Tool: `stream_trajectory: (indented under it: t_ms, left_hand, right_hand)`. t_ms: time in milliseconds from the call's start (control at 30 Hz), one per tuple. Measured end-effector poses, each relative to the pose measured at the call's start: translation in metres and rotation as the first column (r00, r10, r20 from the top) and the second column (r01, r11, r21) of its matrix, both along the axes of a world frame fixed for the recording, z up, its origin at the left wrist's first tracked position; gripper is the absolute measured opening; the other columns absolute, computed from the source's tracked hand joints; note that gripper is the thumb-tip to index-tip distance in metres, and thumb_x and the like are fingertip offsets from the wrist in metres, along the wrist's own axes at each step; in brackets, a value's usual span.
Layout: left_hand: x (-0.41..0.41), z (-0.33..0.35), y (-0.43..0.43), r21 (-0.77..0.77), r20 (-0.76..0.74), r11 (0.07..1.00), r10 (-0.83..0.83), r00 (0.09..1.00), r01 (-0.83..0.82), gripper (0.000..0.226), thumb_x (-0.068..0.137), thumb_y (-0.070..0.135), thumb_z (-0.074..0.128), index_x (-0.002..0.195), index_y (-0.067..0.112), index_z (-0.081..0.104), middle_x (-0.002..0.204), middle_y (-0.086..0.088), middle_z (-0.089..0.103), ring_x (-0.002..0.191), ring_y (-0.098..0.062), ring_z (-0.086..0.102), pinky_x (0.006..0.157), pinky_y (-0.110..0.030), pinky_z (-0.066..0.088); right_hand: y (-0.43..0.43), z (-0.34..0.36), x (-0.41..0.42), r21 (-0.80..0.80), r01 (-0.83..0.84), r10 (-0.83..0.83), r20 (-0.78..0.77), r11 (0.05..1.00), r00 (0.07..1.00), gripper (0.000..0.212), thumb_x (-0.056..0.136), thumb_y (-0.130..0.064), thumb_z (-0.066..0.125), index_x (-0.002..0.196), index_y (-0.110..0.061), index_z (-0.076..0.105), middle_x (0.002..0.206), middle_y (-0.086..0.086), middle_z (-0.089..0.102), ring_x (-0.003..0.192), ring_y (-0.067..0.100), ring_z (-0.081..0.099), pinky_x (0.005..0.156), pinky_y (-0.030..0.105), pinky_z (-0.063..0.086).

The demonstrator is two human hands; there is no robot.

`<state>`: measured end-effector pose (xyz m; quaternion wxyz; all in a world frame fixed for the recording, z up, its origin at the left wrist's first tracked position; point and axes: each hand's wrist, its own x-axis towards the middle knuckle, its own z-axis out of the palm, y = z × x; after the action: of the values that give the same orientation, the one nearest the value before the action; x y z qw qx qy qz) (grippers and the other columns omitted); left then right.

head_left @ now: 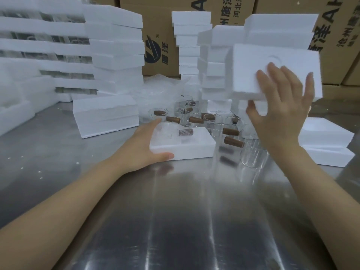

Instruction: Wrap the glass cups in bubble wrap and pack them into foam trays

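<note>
White foam is what both hands are occupied with in the head view. A foam tray (183,145) is seen lying flat on the steel table (175,221), and its left end is gripped by the left hand (144,147), the thumb curled along the near edge and the fingers along the far side. A wrapped cup (182,133), its brown handle showing dimly through the bubble wrap, is seated in the tray's recess.

A second foam piece (272,73) is held up by the right hand (280,112), well above and to the right of the tray; the fingers are spread over its near face and the thumb is tucked under its lower edge.

The coming move is judged to be the setting of this piece over the loaded tray as a cover. For that, the tray lies down and to the left of the right hand. The long axes of both pieces run roughly left to right, so little turning would be called for, though the held piece is tilted toward the camera and would have to be levelled.

Unwrapped glass cups (251,152) with brown handles stand just beside the tray's right end, between it and the right forearm, and could be knocked during the descent.
</note>
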<state>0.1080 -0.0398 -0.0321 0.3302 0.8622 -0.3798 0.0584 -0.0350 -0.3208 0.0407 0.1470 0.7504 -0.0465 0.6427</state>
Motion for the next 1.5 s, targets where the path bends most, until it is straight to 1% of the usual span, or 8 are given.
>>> stream_trajectory:
  t_ms: [133,267,433,633,1000,1133,1267,1500]
  left_hand:
    - [-0.008,0.004,-0.009,0.007,0.064,0.999,-0.036,0.997,0.036,0.110,0.058,0.077,0.066,0.149,0.039,0.017,0.151,0.016,0.032,0.136,-0.003,0.029,0.107,-0.023,0.027]
    - [-0.021,0.013,-0.011,-0.335,0.008,0.935,-0.125,0.992,0.121,0.098,0.059,0.069,0.072,0.139,0.042,0.022,0.134,0.035,0.033,0.125,0.018,0.031,0.099,-0.004,0.030]
    - [-0.024,0.018,-0.007,-0.596,-0.111,0.798,-0.198,0.974,0.094,0.111,0.065,0.056,0.077,0.143,0.035,0.002,0.142,0.017,0.038,0.131,0.000,0.042,0.103,-0.027,0.044]
    - [-0.024,0.017,-0.006,-0.589,-0.087,0.802,-0.179,0.980,0.094,0.121,0.064,0.055,0.076,0.140,0.044,-0.018,0.150,0.016,0.018,0.131,0.013,0.032,0.107,-0.017,0.037]
    - [-0.001,0.015,-0.001,-0.541,-0.275,0.840,-0.222,0.935,0.040,0.111,0.057,0.055,0.074,0.149,0.032,0.017,0.135,0.017,0.041,0.103,0.023,0.050,0.079,-0.001,0.041]
    - [0.000,0.012,0.000,-0.483,-0.317,0.874,-0.221,0.922,0.043,0.106,0.070,0.052,0.079,0.149,0.039,0.010,0.133,0.021,0.042,0.112,0.019,0.046,0.090,-0.005,0.035]
    - [-0.001,0.014,0.002,-0.436,-0.330,0.897,-0.228,0.916,0.067,0.090,0.077,0.042,0.067,0.150,0.036,0.016,0.124,0.031,0.038,0.100,0.034,0.040,0.078,0.006,0.033]
    - [-0.001,0.016,0.005,-0.387,-0.370,0.919,-0.227,0.901,0.072,0.091,0.072,0.044,0.072,0.149,0.037,0.024,0.121,0.036,0.039,0.092,0.036,0.044,0.071,0.006,0.037]
  right_hand:
    - [0.068,-0.012,0.002,0.024,-0.311,0.311,-0.129,0.950,0.941,0.049,0.082,-0.018,0.066,0.125,-0.016,0.042,0.132,0.010,0.059,0.124,0.027,0.054,0.113,0.051,0.023]
    - [0.105,-0.028,0.012,-0.053,-0.269,0.243,-0.283,0.962,0.928,0.035,0.079,-0.017,0.070,0.114,-0.013,0.067,0.122,0.007,0.066,0.108,0.023,0.066,0.107,0.052,0.036]
    - [0.115,-0.039,0.017,-0.123,-0.302,0.263,-0.264,0.945,0.928,0.035,0.074,0.001,0.064,0.103,-0.017,0.074,0.112,-0.003,0.071,0.087,0.018,0.069,0.097,0.041,0.048]
    - [0.108,-0.043,0.016,-0.063,-0.283,0.239,-0.379,0.957,0.894,0.041,0.076,-0.003,0.066,0.115,-0.015,0.070,0.118,-0.001,0.068,0.101,0.021,0.067,0.102,0.043,0.044]
    - [0.089,-0.030,0.003,0.359,-0.048,0.233,-0.493,0.932,0.838,0.023,0.086,-0.017,0.060,0.106,-0.007,0.064,0.107,0.010,0.058,0.095,0.031,0.056,0.066,0.030,0.033]
    - [0.073,-0.028,0.002,0.569,0.015,0.364,-0.546,0.822,0.755,0.038,0.089,-0.024,0.053,0.126,-0.018,0.051,0.127,0.003,0.044,0.105,0.022,0.048,0.071,0.026,0.030]
    - [0.067,-0.028,0.004,0.754,-0.029,0.581,-0.481,0.656,0.656,0.045,0.083,-0.018,0.058,0.126,-0.024,0.045,0.092,0.000,0.048,0.072,0.009,0.044,0.057,0.023,0.027]
    - [0.064,-0.031,0.005,0.762,0.001,0.607,-0.517,0.648,0.604,0.048,0.082,-0.009,0.061,0.123,-0.020,0.038,0.092,0.002,0.046,0.080,0.022,0.047,0.057,0.017,0.032]
